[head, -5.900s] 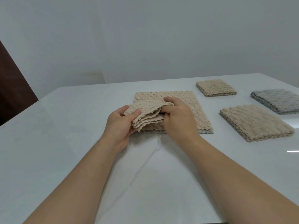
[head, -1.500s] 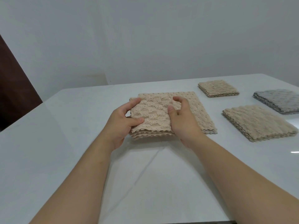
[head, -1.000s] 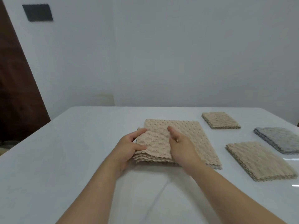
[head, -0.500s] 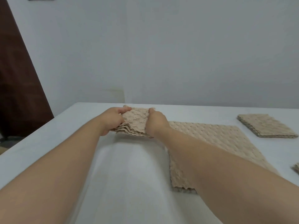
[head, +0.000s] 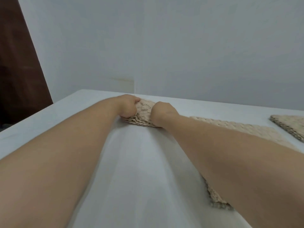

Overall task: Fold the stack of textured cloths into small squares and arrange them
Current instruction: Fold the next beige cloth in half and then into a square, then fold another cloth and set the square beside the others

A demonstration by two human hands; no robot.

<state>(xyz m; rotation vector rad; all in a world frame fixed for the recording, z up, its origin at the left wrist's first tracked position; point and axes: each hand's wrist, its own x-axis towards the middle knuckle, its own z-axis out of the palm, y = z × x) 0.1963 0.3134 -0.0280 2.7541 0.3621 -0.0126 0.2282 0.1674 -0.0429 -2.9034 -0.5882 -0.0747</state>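
Slippage is the danger here, to my eye: the folded cloth (head: 144, 112) shows several loose layers fanned along its near edge, and if either grip eases unevenly as the bundle is let go, those layers could slide apart and the square would lose its shape. A pull to one side could also drag it askew, since the textured fabric looks soft and unlikely to hold a crease by itself. The left hand (head: 127, 106) has its fingers curled over the left edge of the cloth, gripping it. The right hand (head: 162, 114) is seen from the back with its knuckles bunched against the right edge. It looks closed on the cloth too, though its fingertips are hidden. Both arms are stretched far forward, and the folded cloth sits between the hands toward the far left part of the white table (head: 139, 170), its lower edge seeming to rest on the surface. Just to the right, partly under the right forearm, lies the flat pile of unfolded cloths (head: 238, 127), waiting to be folded. Beyond it, near the right border and apart from that pile, sits a smaller folded pile (head: 289, 124), cut off by the frame. Behind everything stands a plain pale wall (head: 181, 46), with a dark brown door (head: 16, 71) at the left.
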